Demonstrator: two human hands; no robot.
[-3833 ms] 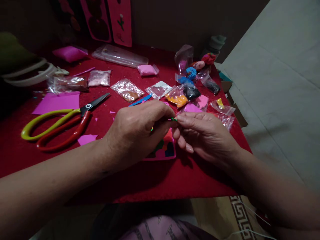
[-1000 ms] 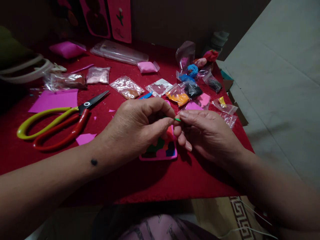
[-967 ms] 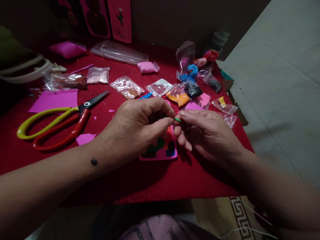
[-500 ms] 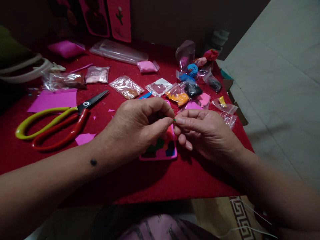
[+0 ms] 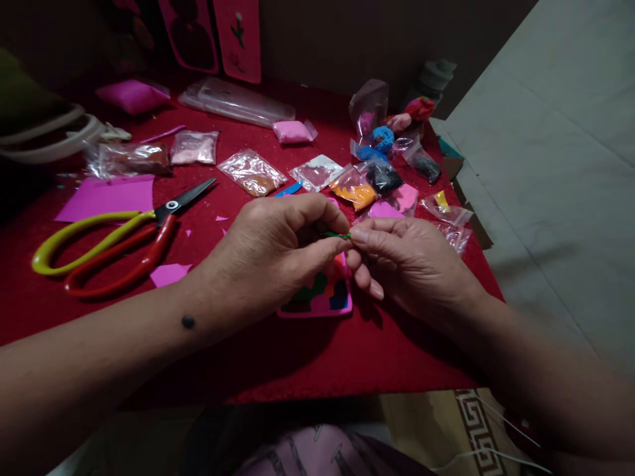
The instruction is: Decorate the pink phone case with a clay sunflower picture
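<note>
A thin green strand (image 5: 337, 235) runs between the fingertips of both hands. My left hand (image 5: 278, 244) is closed in a pinch on it, thumb against forefinger. On the other side, my right hand (image 5: 411, 258) pinches the strand's right end, its lower fingers curled. Beneath them lies a pink-rimmed panel (image 5: 350, 301) with green, blue and orange-red shapes, partly hidden by my left hand.
Scissors (image 5: 166, 228) with yellow and red handles lie at the left by a pink sheet (image 5: 106, 198). Small bags of coloured clay, such as an orange one (image 5: 360, 195), lie behind the hands. A clear case (image 5: 238, 102) is farther back on the red cloth (image 5: 238, 367).
More of the green strand shows between my hands, where only a tiny bit was visible before. My hands have barely moved.
</note>
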